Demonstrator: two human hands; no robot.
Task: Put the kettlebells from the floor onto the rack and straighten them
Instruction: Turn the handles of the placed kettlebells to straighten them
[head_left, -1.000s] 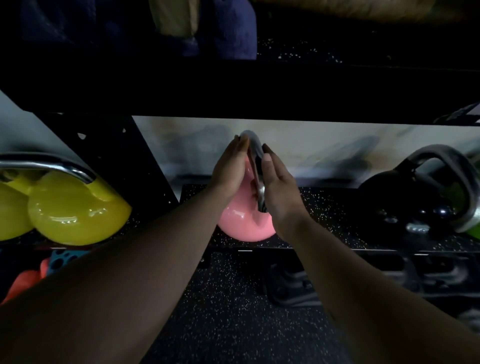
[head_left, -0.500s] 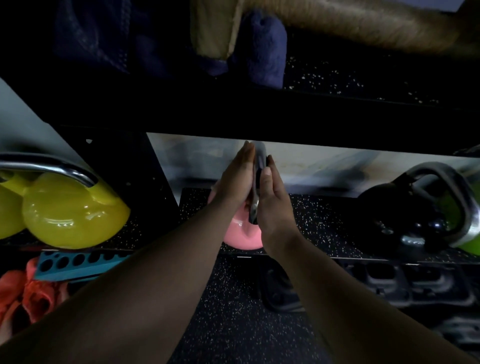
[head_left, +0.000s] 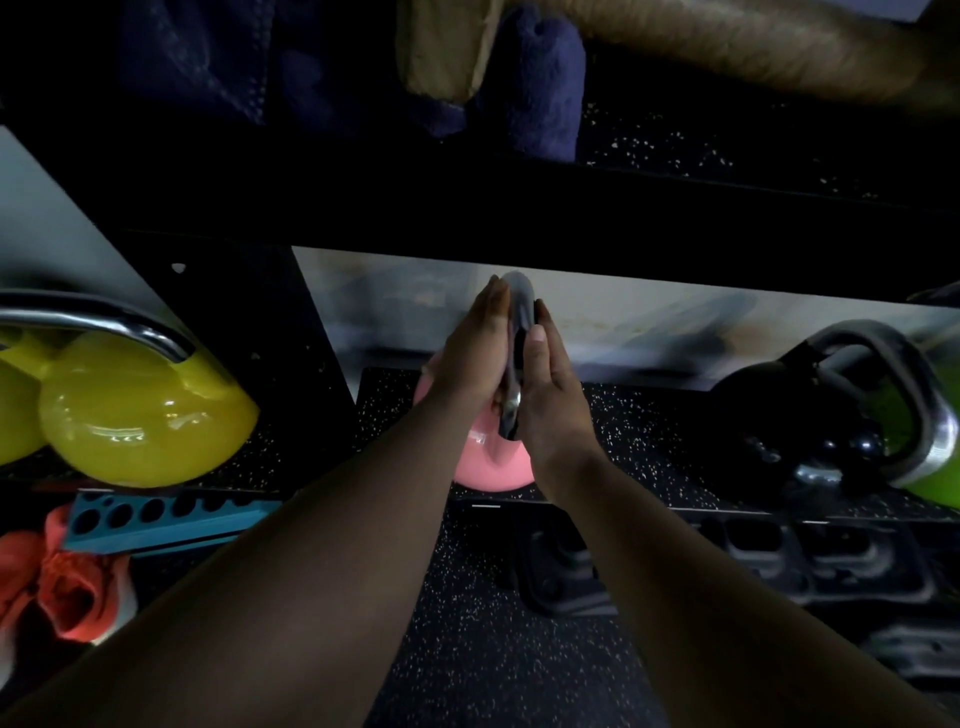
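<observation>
The left hand (head_left: 475, 358) and right hand (head_left: 553, 387) press flat against opposite sides of a steel handle (head_left: 519, 358), palms facing each other with fingers straight and the handle clamped edge-on between them. The handle belongs to a pink kettlebell (head_left: 491, 462), whose round body shows below and between the wrists; it sits on the speckled black shelf (head_left: 649, 457) of the rack, close to the shelf's front edge.

Well to the left of the hands, past a black upright (head_left: 291, 332), a yellow kettlebell (head_left: 140, 415) sits on the same level, its steel handle pointing left, with a second yellow one partly cut off by the frame edge. Below that one lie a blue perforated block (head_left: 166, 519) and some orange fabric (head_left: 67, 592).

Well to the right of the hands a black kettlebell (head_left: 789, 415) stands on the shelf with a grey handle, and just beyond it a green kettlebell (head_left: 935, 457) shows at the frame edge.

Above the hands a dark upper shelf (head_left: 519, 208) carries dark blue cloth (head_left: 540, 93) and a thick tan rope (head_left: 727, 47). Below the forearms is speckled black floor (head_left: 493, 649), with dark moulded shapes to the right that are too dim to identify.
</observation>
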